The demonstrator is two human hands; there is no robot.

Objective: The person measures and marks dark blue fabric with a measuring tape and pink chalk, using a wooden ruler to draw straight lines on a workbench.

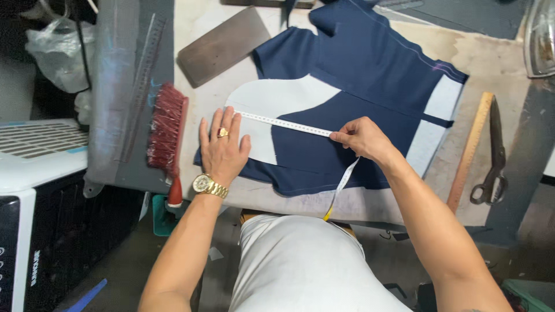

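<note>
Left hand point(222, 147) flat, fingers spread, palm down on near left edge of navy fabric piece point(352, 86), pinning one end of white measuring tape point(286, 123) under the fingertips. Right hand point(361, 138) closed in a pinch on the tape further along; tape stretched taut between both hands across a pale pattern piece point(272, 107) lying on the navy fabric, loose tail hanging off the near table edge. Fabric spread flat on worn worktable point(491, 58). Judged: tape light, limp, slick, needs tension at two points to read straight; fabric soft, thin, apt to creep or wrinkle if dragged, best held by flat pressure near the edge, not pinched. Pattern piece looks stiffer, may slide on cloth. Red-bristled brush point(167, 130) just left of left hand; wooden ruler point(471, 150) and dark shears point(491, 167) well apart at right. Tape start hidden under left fingers; markings too small to read. Far edge of fabric cut off at top; object at top right corner only partly in frame.
</note>
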